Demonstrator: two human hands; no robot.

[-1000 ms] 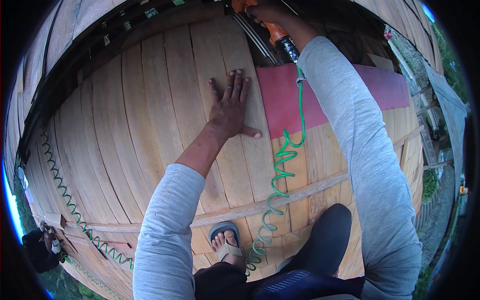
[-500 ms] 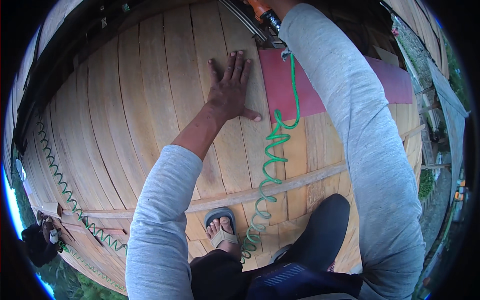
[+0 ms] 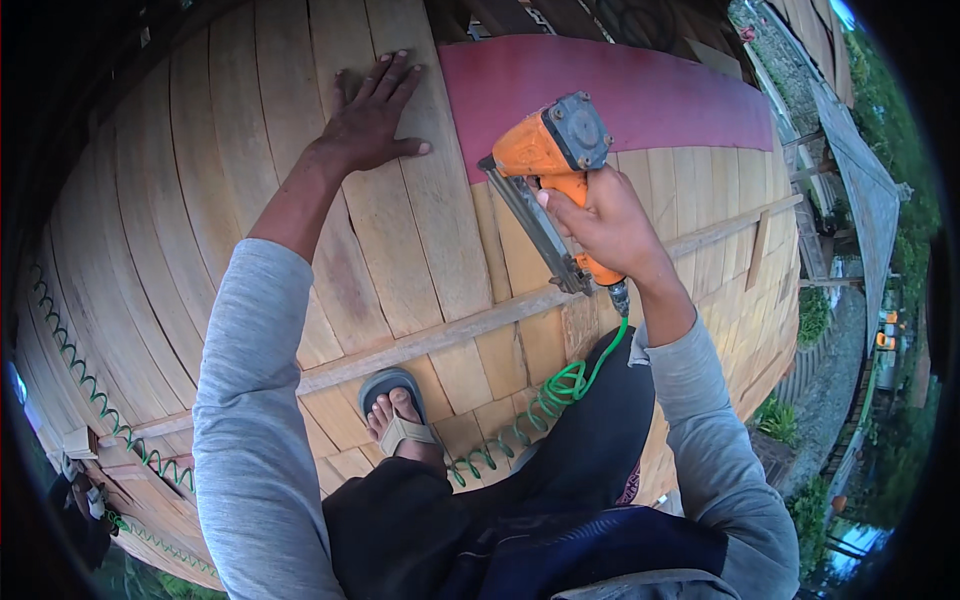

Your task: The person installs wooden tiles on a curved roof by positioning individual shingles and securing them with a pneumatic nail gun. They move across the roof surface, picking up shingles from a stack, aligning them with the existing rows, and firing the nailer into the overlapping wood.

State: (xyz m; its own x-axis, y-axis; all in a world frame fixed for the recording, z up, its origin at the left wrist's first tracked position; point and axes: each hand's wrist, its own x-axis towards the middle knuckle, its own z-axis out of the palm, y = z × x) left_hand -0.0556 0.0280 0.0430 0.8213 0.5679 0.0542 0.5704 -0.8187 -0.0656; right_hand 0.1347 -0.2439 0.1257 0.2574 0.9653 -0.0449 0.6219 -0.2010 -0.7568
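My left hand (image 3: 370, 125) lies palm down with fingers spread on a pale wooden shingle (image 3: 410, 240), beside a dark pink sheet (image 3: 700, 105). My right hand (image 3: 610, 225) grips an orange pneumatic nail gun (image 3: 525, 145) with a grey cap and long magazine, held low over the shingles and the pink sheet's lower edge. A green coiled hose (image 3: 565, 385) runs from the gun's handle down past my sandalled foot (image 3: 395, 415).
A wooden batten (image 3: 390, 355) crosses the sloped shingle surface by my feet. Another person (image 3: 80, 500) is at the lower left, near a second coiled hose (image 3: 60, 330). Dark framing (image 3: 520, 20) shows above the sheet. At the right are a drop, corrugated metal (image 3: 870, 200) and greenery.
My right hand has brought the nail gun down and toward me from the top of the view. The view has shifted; my left hand stays spread on the shingles.
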